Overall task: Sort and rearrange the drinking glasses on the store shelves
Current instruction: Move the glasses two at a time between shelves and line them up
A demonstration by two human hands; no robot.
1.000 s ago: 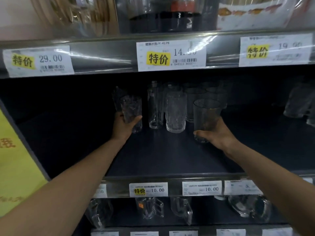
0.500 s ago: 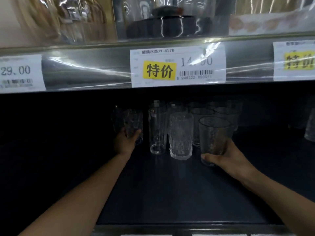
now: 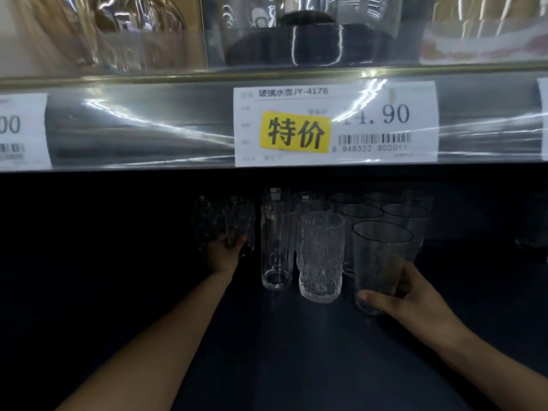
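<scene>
Both my arms reach into a dark shelf (image 3: 296, 351). My left hand (image 3: 223, 256) grips a small patterned glass (image 3: 239, 225) deep at the left, next to another dim glass (image 3: 206, 222). My right hand (image 3: 415, 304) holds a plain tapered tumbler (image 3: 379, 262) at the front right, thumb across its base. Between them stand a tall smooth glass (image 3: 276, 247) and a textured glass (image 3: 321, 256). Several plain tumblers (image 3: 404, 216) stand in rows behind.
The upper shelf's metal edge (image 3: 148, 129) hangs low overhead with a price tag (image 3: 335, 123) reading 14.90. Wrapped goods (image 3: 308, 34) sit above it. More glassware (image 3: 533, 232) shows faintly at the far right. Bare shelf floor lies in front of the glasses.
The view has moved closer and lower under the upper shelf. My left hand has pushed its patterned glass further back; my right hand still holds the plain tumbler near the front.
</scene>
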